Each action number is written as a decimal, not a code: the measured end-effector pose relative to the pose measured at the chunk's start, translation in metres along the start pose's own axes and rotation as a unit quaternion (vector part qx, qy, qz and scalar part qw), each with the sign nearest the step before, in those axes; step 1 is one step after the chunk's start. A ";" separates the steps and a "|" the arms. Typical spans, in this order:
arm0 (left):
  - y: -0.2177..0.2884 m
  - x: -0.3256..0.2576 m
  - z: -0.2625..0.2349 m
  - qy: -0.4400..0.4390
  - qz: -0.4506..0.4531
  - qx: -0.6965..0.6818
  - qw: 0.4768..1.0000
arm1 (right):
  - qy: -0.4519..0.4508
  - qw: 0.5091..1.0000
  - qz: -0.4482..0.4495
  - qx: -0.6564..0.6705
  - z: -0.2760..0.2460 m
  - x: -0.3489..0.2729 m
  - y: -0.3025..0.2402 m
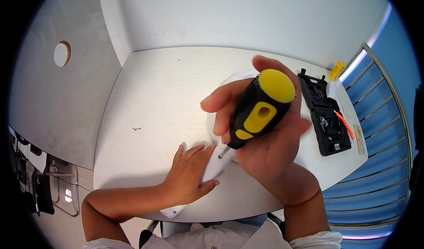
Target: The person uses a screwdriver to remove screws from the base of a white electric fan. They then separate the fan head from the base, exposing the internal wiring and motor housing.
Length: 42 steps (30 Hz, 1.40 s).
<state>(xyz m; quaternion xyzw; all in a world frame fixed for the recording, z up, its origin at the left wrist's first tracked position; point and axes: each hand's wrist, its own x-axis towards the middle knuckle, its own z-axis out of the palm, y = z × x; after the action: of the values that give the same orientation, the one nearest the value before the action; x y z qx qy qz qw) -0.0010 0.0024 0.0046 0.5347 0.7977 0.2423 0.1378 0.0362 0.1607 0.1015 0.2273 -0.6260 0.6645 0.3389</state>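
A black and yellow screwdriver [260, 112] is in my right hand [276, 147], its thick butt end tilted up and its thin shaft pointing down. The shaft's tip meets a small dark hole in the white handle [215, 163] of a device lying on the table. My left hand [190, 174] rests across that handle, thumb on one side and fingers on the other, pressing it against the tabletop. Beyond the handle, the device widens into a round white head [216, 121], mostly hidden behind my right hand and the screwdriver.
On the right of the white table [154, 94] lies an open black tool case [329, 134] holding small bits, with a red flexible shaft [344, 126] across it. A yellow object [337, 71] stands behind. Small screws [137, 129] lie at left. A metal railing [380, 116] borders the right.
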 end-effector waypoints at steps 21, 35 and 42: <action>-0.005 -0.001 0.005 0.015 0.018 -0.004 1.000 | 0.076 0.996 -0.023 0.042 0.007 -0.002 0.010; -0.002 -0.001 0.004 0.018 0.005 0.008 1.000 | 0.067 0.998 0.003 -0.012 0.006 0.000 0.004; 0.000 0.001 0.001 0.010 0.002 -0.003 1.000 | 0.113 0.993 -0.009 -0.011 0.008 -0.002 0.012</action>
<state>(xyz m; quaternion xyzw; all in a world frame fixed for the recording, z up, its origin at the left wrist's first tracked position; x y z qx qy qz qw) -0.0010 0.0034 0.0033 0.5337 0.7972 0.2503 0.1302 0.0280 0.1526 0.0924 0.1527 -0.5887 0.6759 0.4163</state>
